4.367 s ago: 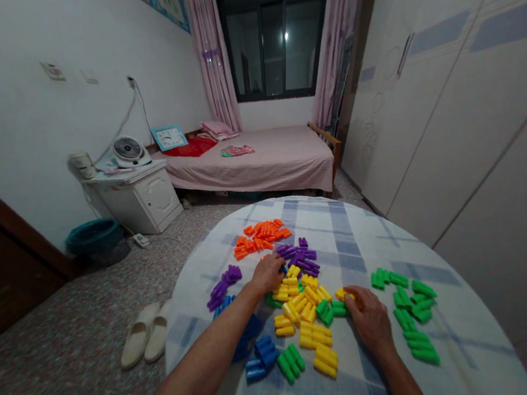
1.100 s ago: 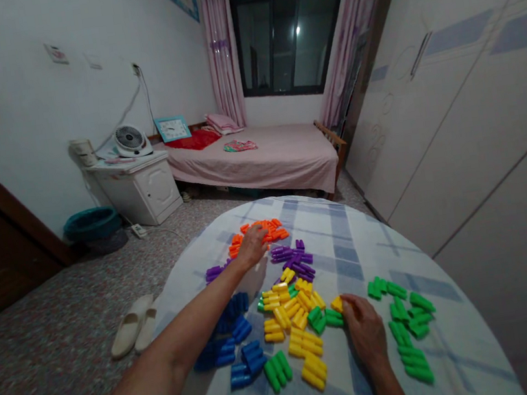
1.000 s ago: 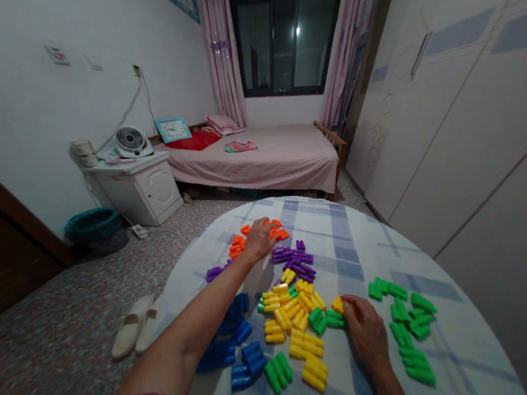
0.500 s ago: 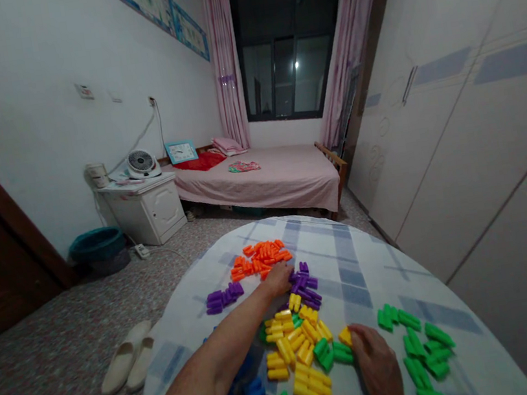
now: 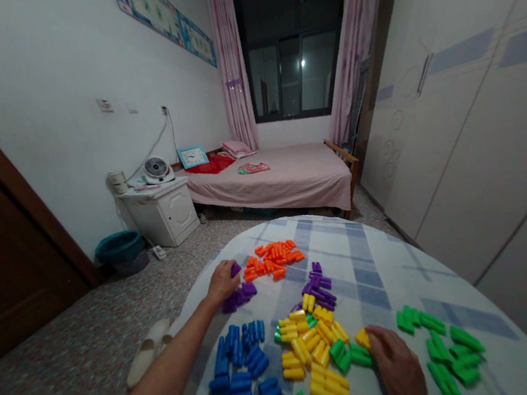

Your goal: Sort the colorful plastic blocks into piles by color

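Note:
My left hand point(image 5: 223, 281) is closed on a purple block point(image 5: 235, 269) at the table's far left edge. Just below it lies a small group of purple blocks point(image 5: 244, 294). The fingers of my right hand point(image 5: 397, 365) pinch a yellow block point(image 5: 363, 338), beside two green blocks point(image 5: 360, 355). Left of that hand spreads a pile of yellow blocks point(image 5: 327, 381), with a few green ones mixed in. A second purple group point(image 5: 319, 289) lies behind the yellow pile. Orange blocks point(image 5: 276, 258) form a heap right of my left hand.
Blue blocks point(image 5: 238, 384) gather at the table's near left, green blocks point(image 5: 452, 354) at the right. The round table has a checked cloth point(image 5: 366, 268). Beyond it are a bed point(image 5: 284, 175), a white cabinet point(image 5: 180, 212) and a bin point(image 5: 121, 247); slippers point(image 5: 148, 351) lie on the floor.
My left hand has moved left from the middle purple group to the left one, now with a purple block. My right hand stays with the yellow block. The view has shifted slightly left.

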`<state>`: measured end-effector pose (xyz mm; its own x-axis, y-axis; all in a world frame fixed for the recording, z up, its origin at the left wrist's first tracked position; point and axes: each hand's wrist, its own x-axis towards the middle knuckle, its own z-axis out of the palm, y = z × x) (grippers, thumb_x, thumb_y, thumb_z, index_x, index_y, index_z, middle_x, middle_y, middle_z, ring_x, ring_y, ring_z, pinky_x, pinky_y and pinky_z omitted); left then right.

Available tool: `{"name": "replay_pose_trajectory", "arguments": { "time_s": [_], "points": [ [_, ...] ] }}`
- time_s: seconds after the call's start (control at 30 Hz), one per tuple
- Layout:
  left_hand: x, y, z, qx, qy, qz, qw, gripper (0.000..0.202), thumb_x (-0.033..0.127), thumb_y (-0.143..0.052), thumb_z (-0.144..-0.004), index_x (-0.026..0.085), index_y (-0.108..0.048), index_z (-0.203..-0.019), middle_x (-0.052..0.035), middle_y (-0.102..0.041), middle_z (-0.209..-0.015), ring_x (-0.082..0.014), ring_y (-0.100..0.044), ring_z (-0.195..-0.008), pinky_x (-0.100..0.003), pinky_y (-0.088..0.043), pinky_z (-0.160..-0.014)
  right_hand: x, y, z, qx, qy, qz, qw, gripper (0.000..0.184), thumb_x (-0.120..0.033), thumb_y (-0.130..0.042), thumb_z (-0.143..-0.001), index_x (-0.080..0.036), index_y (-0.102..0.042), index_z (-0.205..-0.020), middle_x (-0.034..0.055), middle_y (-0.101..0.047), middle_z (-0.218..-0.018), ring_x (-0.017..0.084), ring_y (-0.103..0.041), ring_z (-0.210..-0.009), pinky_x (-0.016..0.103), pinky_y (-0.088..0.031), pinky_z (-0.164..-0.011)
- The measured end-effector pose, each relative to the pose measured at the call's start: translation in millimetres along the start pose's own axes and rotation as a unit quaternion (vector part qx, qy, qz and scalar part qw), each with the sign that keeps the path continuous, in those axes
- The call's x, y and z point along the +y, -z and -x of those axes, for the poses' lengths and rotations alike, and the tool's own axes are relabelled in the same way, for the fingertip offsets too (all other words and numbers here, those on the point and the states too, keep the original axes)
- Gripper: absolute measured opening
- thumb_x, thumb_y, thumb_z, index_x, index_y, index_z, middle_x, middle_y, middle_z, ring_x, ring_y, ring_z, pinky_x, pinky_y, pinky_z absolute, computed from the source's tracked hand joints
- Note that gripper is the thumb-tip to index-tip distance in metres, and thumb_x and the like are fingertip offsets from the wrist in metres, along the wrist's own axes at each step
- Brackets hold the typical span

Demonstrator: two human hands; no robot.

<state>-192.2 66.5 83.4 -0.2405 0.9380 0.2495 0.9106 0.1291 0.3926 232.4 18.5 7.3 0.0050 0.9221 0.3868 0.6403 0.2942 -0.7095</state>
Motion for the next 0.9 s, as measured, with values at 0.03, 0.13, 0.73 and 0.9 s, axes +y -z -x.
{"name": "replay_pose_trajectory", "arguments": {
  "time_s": [0.03, 0.13, 0.73, 0.9],
  "points": [
    [-10.7, 0.3, 3.8, -0.01, 0.018, -0.001, 1.0, 0.034, 0.025, -0.053, -0.079, 0.014, -0.058, -0.11, -0.0095, -0.061, -0.11, -0.0206, -0.057, -0.104, -0.031, -0.043, -0.093, -1.1, 0.3, -0.1, 0.0, 0.0, 0.004, 1.0, 0.039, -0.05, -0.043, -0.084, -0.021, -0.067, -0.089, 0.0089, -0.069, -0.097, 0.024, -0.063, -0.091, 0.039, -0.047, -0.087],
    [-27.3, -4.0, 15.1, -0.037, 0.03, 0.014, 0.999, 0.038, 0.037, -0.048, -0.083, 0.013, -0.059, -0.109, -0.0101, -0.064, -0.109, -0.0211, -0.06, -0.102, -0.032, -0.045, -0.092, -4.5, 0.9, -0.1, 0.004, -0.012, 0.016, 1.0, 0.04, -0.05, -0.041, -0.084, -0.02, -0.067, -0.09, 0.0094, -0.069, -0.097, 0.025, -0.063, -0.093, 0.04, -0.047, -0.088],
    [129.1, -45.4, 18.1, -0.15, -0.21, 0.094, 0.961, 0.048, 0.039, -0.059, -0.081, 0.021, -0.052, -0.125, -0.01, -0.054, -0.131, -0.0228, -0.051, -0.12, -0.037, -0.04, -0.103, -13.9, -0.1, 1.3, 0.008, -0.025, 0.012, 1.0, 0.032, -0.04, -0.042, -0.086, -0.02, -0.066, -0.09, 0.0063, -0.068, -0.095, 0.021, -0.06, -0.091, 0.036, -0.043, -0.087],
    [185.2, -71.5, 12.2, -0.243, -0.221, 0.025, 0.944, 0.102, 0.055, -0.075, -0.06, 0.022, -0.027, -0.144, -0.0192, -0.024, -0.151, -0.0371, -0.029, -0.136, -0.05, -0.033, -0.106, -13.9, -0.1, 1.5, 0.006, -0.024, 0.0, 1.0, 0.032, -0.039, -0.04, -0.087, -0.019, -0.065, -0.09, 0.0068, -0.067, -0.094, 0.021, -0.06, -0.09, 0.036, -0.043, -0.087]
  ]
}}
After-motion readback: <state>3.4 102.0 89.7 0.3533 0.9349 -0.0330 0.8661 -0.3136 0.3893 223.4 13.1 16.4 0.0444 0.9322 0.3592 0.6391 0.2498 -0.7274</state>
